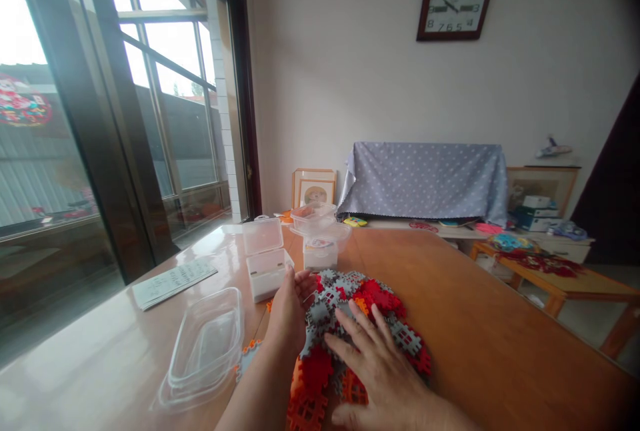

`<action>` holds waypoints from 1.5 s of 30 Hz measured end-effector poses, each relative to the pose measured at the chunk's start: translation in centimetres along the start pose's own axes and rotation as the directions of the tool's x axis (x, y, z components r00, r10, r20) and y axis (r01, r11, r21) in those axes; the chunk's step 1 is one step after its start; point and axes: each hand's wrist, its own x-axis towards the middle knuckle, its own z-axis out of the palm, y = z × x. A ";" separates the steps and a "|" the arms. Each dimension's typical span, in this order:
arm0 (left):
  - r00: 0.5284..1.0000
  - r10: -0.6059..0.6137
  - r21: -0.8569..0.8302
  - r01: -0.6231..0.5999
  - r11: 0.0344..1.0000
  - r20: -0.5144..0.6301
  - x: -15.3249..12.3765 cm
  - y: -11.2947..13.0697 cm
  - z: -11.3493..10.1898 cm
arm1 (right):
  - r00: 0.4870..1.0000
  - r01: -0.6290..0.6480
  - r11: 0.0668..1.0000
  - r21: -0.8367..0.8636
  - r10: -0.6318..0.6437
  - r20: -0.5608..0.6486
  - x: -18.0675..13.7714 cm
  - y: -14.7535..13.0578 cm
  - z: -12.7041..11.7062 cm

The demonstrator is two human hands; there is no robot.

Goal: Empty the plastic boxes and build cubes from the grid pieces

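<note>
A loose pile of interlocking plastic building pieces point(377, 294) in red, grey and orange lies on the wooden table in front of me. My left hand point(293, 314) stands on edge along the pile's left side, its fingers stretched forward and the palm turned toward the pieces. Spread over the near right part of the pile is my right hand point(367, 357), palm down, with fingers apart. It touches or hovers just over grey and red pieces; which of the two I cannot tell. A few grey and orange pieces point(249, 354) lie left of my left forearm.
Clear plastic tubs point(207, 337) sit nested at the left, near a stack of papers point(175, 281). Behind my left hand stand an open white box point(267, 274) and a lidded container point(320, 254). A low wooden bench point(565, 284) with items on it is at the right.
</note>
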 end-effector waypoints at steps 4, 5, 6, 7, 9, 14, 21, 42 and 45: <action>0.997 0.064 0.127 -0.069 0.989 0.044 -0.1 -0.6 -0.3 | 0.965 -0.214 0.976 -0.034 0.206 -0.162 0.0 1.5 0.4; 0.994 0.089 0.175 -0.100 0.980 0.068 -0.2 -0.7 -0.3 | 0.949 -0.254 0.967 -0.028 0.243 -0.201 0.0 2.1 0.6; 0.989 0.115 0.226 -0.133 0.965 0.094 -0.3 -0.8 -0.3 | 0.930 -0.289 0.957 -0.014 0.277 -0.240 -0.1 2.7 0.7; 0.983 0.140 0.279 -0.169 0.945 0.120 -0.4 -0.9 -0.3 | 0.909 -0.319 0.948 0.008 0.308 -0.281 -0.2 3.5 0.8; 0.966 0.188 0.384 -0.243 0.891 0.175 -0.6 -1.1 -0.2 | 0.862 -0.362 0.930 0.067 0.361 -0.355 -0.4 5.0 1.0; 0.872 0.247 0.574 -0.468 0.672 0.423 -1.7 -1.6 0.4 | 0.768 -0.416 0.879 0.233 0.477 -0.427 -0.8 8.1 0.8; 0.715 0.173 0.687 -0.699 0.197 0.678 -3.4 -1.6 0.6 | 0.711 -0.543 0.777 0.320 0.627 -0.317 -2.0 10.1 0.8; 0.884 0.332 0.772 -0.455 0.444 0.330 -1.6 -1.0 -0.7 | 0.782 -0.278 0.627 0.728 0.587 -0.208 -0.9 7.3 -0.6; 0.849 0.400 0.804 -0.487 0.342 0.344 -1.9 -1.0 -0.3 | 0.678 -0.347 0.616 0.707 0.686 -0.265 -1.3 9.5 -0.1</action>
